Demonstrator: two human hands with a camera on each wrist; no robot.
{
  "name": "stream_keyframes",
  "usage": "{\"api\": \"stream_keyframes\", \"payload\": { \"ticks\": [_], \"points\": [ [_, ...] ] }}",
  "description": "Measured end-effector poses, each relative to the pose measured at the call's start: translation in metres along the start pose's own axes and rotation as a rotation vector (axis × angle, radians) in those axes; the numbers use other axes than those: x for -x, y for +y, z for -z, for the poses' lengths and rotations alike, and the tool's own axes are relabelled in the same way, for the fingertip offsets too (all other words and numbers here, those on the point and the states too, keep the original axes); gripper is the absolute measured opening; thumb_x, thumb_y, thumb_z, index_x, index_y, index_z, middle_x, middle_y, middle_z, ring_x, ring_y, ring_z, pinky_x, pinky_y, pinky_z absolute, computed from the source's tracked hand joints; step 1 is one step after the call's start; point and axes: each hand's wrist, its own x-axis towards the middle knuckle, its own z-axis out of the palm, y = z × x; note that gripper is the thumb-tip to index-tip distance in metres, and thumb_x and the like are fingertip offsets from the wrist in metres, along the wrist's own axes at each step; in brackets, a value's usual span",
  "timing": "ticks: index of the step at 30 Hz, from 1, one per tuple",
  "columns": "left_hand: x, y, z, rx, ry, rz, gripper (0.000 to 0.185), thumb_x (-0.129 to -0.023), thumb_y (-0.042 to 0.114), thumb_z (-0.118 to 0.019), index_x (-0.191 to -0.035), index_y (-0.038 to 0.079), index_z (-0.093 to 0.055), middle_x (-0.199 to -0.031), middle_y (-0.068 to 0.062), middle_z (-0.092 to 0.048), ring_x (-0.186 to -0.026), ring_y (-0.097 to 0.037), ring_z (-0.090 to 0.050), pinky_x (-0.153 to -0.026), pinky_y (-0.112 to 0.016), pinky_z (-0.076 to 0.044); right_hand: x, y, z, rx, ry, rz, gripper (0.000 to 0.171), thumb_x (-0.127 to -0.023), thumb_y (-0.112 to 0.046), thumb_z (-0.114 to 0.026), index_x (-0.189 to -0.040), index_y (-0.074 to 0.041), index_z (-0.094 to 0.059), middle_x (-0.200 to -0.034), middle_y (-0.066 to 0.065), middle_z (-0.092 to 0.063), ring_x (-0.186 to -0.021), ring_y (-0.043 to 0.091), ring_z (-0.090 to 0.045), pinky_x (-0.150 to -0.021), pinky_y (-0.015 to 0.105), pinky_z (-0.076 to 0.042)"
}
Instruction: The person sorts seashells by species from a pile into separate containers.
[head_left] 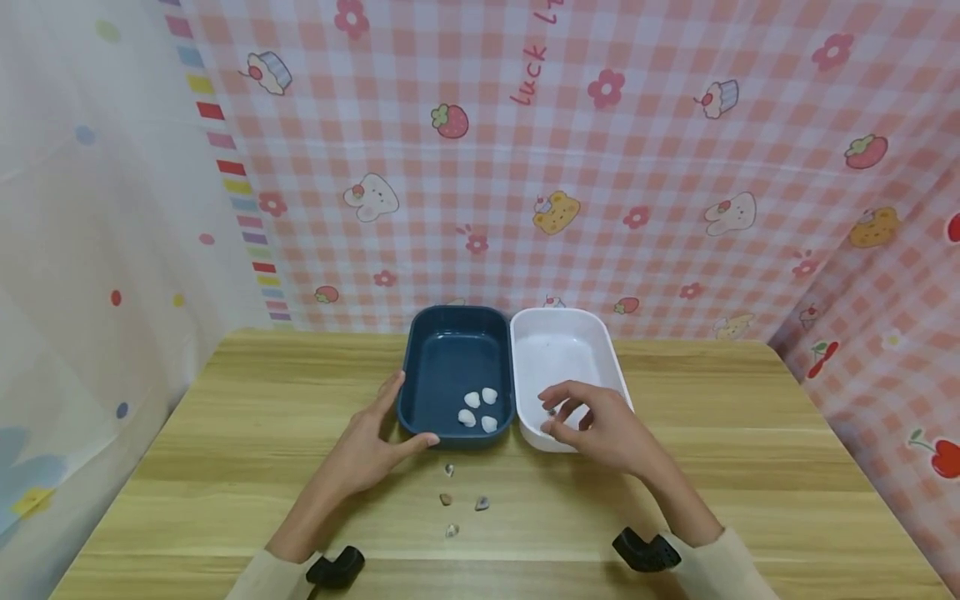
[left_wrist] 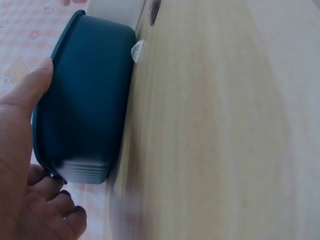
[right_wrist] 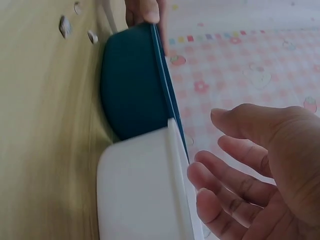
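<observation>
Hands, head view: left hand [head_left: 367,446] braces the blue tray [head_left: 454,346], fingers along its left wall, thumb on the near rim. Right hand [head_left: 596,425] hovers over the white tray [head_left: 562,350] at its 6 o'clock edge, fingertips pinching a small dark shell [head_left: 552,411].
Blue tray contents: four white shells [head_left: 478,409] clustered at its 5 o'clock corner.
Table [head_left: 225,433]: four loose shells [head_left: 456,498] just at 6 o'clock of the blue tray, between the two forearms.
Trays: side by side, long walls touching, white one at 3 o'clock of the blue.
Left wrist view: left hand [left_wrist: 25,165], thumb on the blue tray [left_wrist: 82,100] rim, fingers curled on the far wall. One shell [left_wrist: 137,50] just beside the tray.
Right wrist view: right hand [right_wrist: 260,165], fingers loosely curled above the white tray [right_wrist: 140,190]; the pinched shell can't be made out here. Blue tray [right_wrist: 132,85] behind it, loose shells [right_wrist: 65,25] at 11 o'clock.
</observation>
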Motion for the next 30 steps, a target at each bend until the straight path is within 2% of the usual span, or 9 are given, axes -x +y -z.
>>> {"api": "stream_keyframes", "payload": {
  "ticks": [6,17,30],
  "points": [
    [0.0,-0.001,0.0,0.002,-0.001,0.005,0.115,-0.082,0.066,-0.076,-0.167,0.024,-0.011,-0.173,-0.01,-0.014,-0.158,-0.039,-0.02,-0.122,-0.065,-0.028,0.006,-0.008,-0.01,-0.026,-0.033,0.027,0.029,-0.088,-0.018,-0.08,-0.116,-0.017,-0.073,-0.106,0.0,-0.076,-0.085,0.007,-0.067,-0.067,0.023,-0.057],
    [0.0,0.0,0.0,0.0,-0.004,0.007,0.114,-0.082,0.065,-0.077,-0.167,0.026,-0.01,-0.173,-0.011,-0.014,-0.158,-0.039,-0.019,-0.122,-0.065,-0.028,0.015,-0.015,-0.028,-0.101,-0.106,0.053,0.028,-0.089,-0.018,-0.081,-0.115,-0.021,-0.072,-0.107,0.005,-0.074,-0.087,0.005,-0.068,-0.07,0.023,-0.059],
    [-0.001,0.001,-0.001,-0.007,0.003,0.016,0.114,-0.083,0.061,-0.078,-0.167,0.022,-0.011,-0.173,-0.011,-0.015,-0.158,-0.04,-0.02,-0.122,-0.066,-0.029,0.021,-0.018,-0.056,-0.122,-0.245,0.047,0.035,-0.09,-0.023,-0.08,-0.122,-0.014,-0.07,-0.109,0.002,-0.074,-0.088,0.006,-0.068,-0.074,0.025,-0.059]
  ]
}}
